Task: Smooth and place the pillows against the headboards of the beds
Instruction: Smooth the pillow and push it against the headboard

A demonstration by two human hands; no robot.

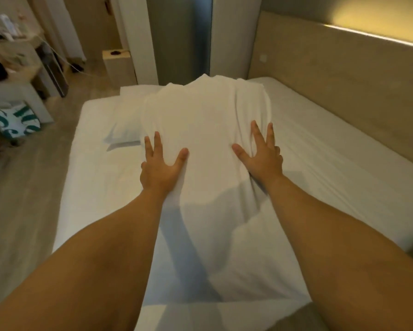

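Note:
A long white pillow (205, 130) lies lengthwise down the middle of the white bed (332, 163). My left hand (161, 166) presses flat on its left side, fingers spread. My right hand (260, 154) presses on its right side, fingers apart, with fabric bunched under the palm. A second white pillow (125, 130) lies partly under the first one, to its left. The beige headboard (339, 75) runs along the bed's right side, with a lit strip above it.
Wooden floor (28, 192) lies left of the bed. A green-and-white bag (14, 120) sits on the floor at the left, near a cluttered desk (12, 56). A small wooden box stand (117, 65) stands beyond the bed by a doorway.

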